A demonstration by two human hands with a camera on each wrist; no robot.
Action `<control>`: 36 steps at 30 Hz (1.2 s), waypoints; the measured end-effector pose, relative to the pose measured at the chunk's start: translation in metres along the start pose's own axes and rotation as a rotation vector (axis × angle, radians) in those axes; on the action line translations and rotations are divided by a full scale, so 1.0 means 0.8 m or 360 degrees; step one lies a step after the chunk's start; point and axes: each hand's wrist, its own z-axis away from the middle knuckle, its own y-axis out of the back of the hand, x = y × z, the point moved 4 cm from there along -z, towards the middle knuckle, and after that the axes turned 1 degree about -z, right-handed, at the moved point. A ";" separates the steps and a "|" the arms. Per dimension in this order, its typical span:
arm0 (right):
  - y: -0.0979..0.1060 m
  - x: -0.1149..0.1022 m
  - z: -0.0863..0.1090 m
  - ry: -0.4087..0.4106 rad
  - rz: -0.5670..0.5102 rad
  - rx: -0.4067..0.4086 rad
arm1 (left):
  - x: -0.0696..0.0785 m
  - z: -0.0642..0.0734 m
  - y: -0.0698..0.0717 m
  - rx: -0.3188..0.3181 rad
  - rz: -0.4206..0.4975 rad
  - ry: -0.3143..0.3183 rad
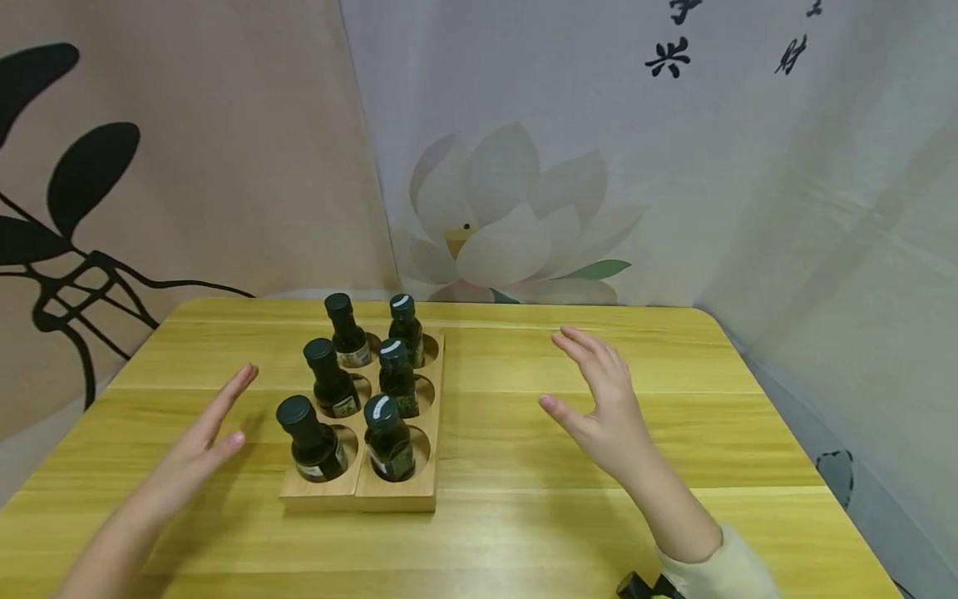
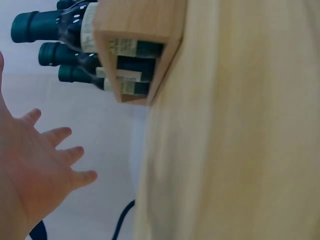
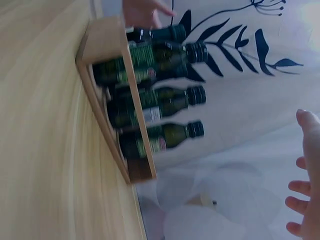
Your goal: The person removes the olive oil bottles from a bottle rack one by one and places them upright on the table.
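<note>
Several dark green glass bottles [image 1: 392,445] with dark caps stand in two rows in a wooden holder [image 1: 397,503]. The holder has round holes, and each bottle sits in one of them. To its left my left hand [image 1: 196,445] hovers over the table with fingers extended, touching nothing. My right hand [image 1: 606,408] is raised well to the right of the holder, its thumb apart from the fingers and nothing in its grasp. Labels show through the holder's open side in the right wrist view, where the bottles [image 3: 150,60] stand between the two hands.
The holder stands on a yellow wooden table [image 1: 524,532]. Behind the table hangs a pale curtain [image 1: 524,75] printed with a lotus and dark leaves. A small black object [image 1: 634,586] lies near the right sleeve [image 1: 722,570] at the front.
</note>
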 end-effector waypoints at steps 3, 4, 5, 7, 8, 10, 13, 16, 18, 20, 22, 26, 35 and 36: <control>-0.015 -0.012 -0.002 0.0011 -0.0120 -0.0014 | -0.007 0.001 -0.009 -0.0038 0.0003 -0.0027; -0.019 -0.016 -0.003 0.0008 -0.0153 -0.0024 | -0.010 0.002 -0.012 -0.0057 0.0006 -0.0040; -0.024 -0.019 -0.004 0.0008 -0.0185 -0.0036 | -0.012 0.002 -0.014 -0.0078 0.0012 -0.0052; -0.033 -0.026 -0.006 0.0023 -0.0243 -0.0058 | -0.015 0.003 -0.019 -0.0113 0.0038 -0.0100; -0.037 -0.029 -0.007 0.0033 -0.0266 -0.0069 | -0.015 0.003 -0.021 -0.0135 0.0068 -0.0126; -0.046 -0.035 -0.010 0.0044 -0.0308 -0.0098 | -0.019 0.004 -0.026 -0.0166 0.0129 -0.0146; -0.057 -0.043 -0.013 0.0080 -0.0356 -0.0127 | -0.027 0.005 -0.034 -0.0185 0.0172 -0.0118; -0.067 -0.049 -0.017 0.0118 -0.0402 -0.0139 | -0.036 0.008 -0.040 -0.0174 0.0157 -0.0050; -0.074 -0.052 -0.019 0.0147 -0.0426 -0.0146 | -0.042 0.010 -0.043 -0.0169 0.0152 -0.0003; -0.082 -0.054 -0.021 0.0149 -0.0446 -0.0164 | -0.046 0.012 -0.044 -0.0177 0.0148 0.0043; -0.090 -0.057 -0.023 0.0133 -0.0465 -0.0189 | -0.050 0.013 -0.045 -0.0200 0.0137 0.0104; -0.106 -0.063 -0.028 0.0062 -0.0538 -0.0244 | -0.054 0.016 -0.045 -0.0245 0.0109 0.0211; -0.142 -0.069 -0.034 -0.0110 -0.0612 -0.0365 | -0.056 0.016 -0.048 -0.0306 0.0136 0.0351; -0.145 -0.069 -0.034 -0.0122 -0.0616 -0.0376 | -0.056 0.016 -0.048 -0.0310 0.0132 0.0359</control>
